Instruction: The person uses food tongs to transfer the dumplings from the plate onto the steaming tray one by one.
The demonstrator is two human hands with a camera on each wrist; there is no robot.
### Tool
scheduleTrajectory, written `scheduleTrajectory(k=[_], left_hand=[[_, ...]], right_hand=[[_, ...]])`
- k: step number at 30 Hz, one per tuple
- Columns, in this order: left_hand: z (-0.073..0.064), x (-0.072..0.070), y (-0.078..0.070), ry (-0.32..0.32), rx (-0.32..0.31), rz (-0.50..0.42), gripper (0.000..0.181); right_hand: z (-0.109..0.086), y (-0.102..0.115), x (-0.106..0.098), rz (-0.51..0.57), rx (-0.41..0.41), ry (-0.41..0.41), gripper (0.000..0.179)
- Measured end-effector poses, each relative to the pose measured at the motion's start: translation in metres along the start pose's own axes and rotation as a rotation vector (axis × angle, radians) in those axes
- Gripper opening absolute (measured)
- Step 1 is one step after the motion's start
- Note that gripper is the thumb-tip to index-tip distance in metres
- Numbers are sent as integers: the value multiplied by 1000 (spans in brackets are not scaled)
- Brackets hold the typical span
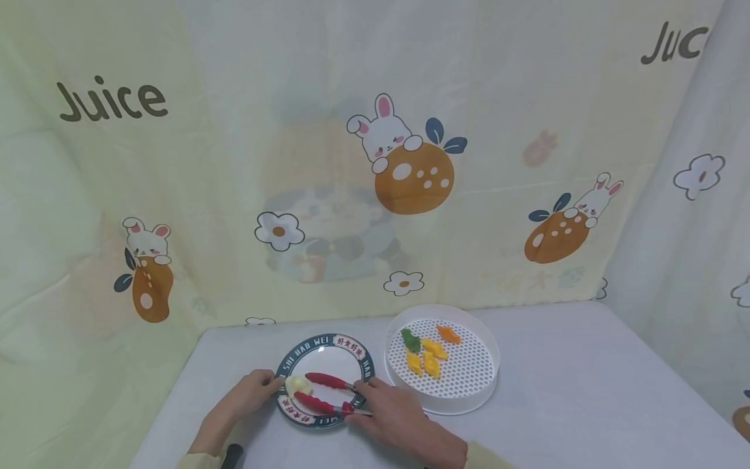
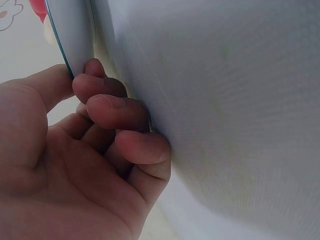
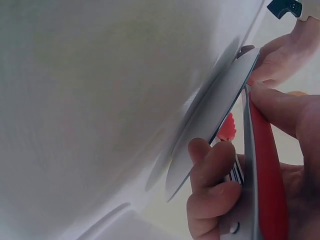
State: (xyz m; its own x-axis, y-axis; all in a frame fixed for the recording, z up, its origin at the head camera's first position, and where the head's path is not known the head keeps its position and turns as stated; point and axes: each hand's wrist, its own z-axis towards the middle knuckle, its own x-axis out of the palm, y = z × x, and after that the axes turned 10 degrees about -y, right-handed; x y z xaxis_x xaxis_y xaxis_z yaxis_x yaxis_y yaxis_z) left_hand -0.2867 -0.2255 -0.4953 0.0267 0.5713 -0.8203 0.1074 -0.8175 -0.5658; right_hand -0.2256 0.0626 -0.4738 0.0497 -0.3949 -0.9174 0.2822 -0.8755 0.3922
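My right hand (image 1: 394,412) grips a pair of red-tipped tongs (image 1: 319,403), whose red and metal handle (image 3: 262,165) shows large in the right wrist view. The two tong tips reach over the plate, spread around a pale, rounded dumpling-like piece (image 1: 298,385) near its left side. At the left rim, my left hand (image 1: 253,392) pinches the plate (image 1: 355,347), which is white with a dark green lettered border. In the left wrist view, the thumb lies over the plate's edge and the curled fingers (image 2: 120,111) are at its underside.
Right of the plate stands a round white steamer tray (image 1: 463,384) with a perforated base. Several small yellow pieces (image 1: 431,365), a green piece (image 1: 411,341) and an orange piece (image 1: 448,334) lie in it. A printed curtain (image 1: 328,163) hangs behind the white table (image 1: 562,391).
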Motion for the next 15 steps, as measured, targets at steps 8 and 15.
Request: scheduleTrajectory(k=[8,15], left_hand=[[-1,0,-1,-2,4,-2,30],[-2,-1,-2,-4,5,-3,30]], right_hand=[[-1,-2,0,23,-25,-21,58],[0,-2,1,21,-17,-30,57]])
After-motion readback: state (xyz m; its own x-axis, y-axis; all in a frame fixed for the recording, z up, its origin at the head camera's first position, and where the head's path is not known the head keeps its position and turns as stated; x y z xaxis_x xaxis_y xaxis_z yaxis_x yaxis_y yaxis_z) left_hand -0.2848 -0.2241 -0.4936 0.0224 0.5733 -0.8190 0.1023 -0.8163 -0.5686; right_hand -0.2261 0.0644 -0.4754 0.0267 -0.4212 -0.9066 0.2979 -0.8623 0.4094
